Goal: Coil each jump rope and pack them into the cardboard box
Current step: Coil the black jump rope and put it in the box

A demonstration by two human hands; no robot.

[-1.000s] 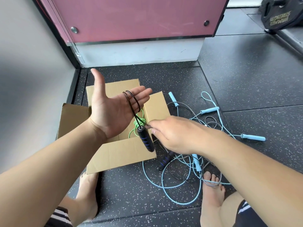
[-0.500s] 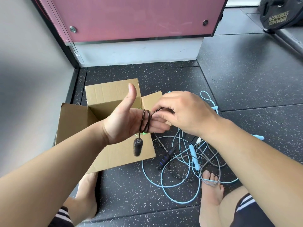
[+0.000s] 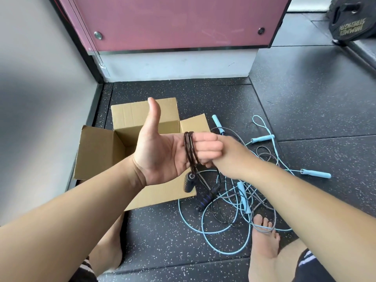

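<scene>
My left hand [image 3: 160, 153] is held out flat over the open cardboard box [image 3: 130, 111], thumb up, fingers straight. A black jump rope [image 3: 190, 149] is wound in a few loops around those fingers. One of its black handles [image 3: 188, 182] hangs just below the hand. The other handle [image 3: 207, 198] lies on the floor. My right hand [image 3: 230, 157] sits behind my left fingertips and grips the rope's free length; its fingers are mostly hidden. Light blue jump ropes [image 3: 203, 226] and a grey one lie tangled on the floor to the right of the box.
Blue handles [image 3: 262, 138] are scattered over the dark speckled floor [image 3: 305, 98]. My bare feet [image 3: 264, 241] rest near the tangle and the box. A grey wall stands at left, a pink panel [image 3: 173, 21] behind, a black weight plate [image 3: 350, 27] at the far right.
My right hand carried the black rope over and around my left fingers, adding loops, and now sits behind the fingertips. The hanging handle swung lower.
</scene>
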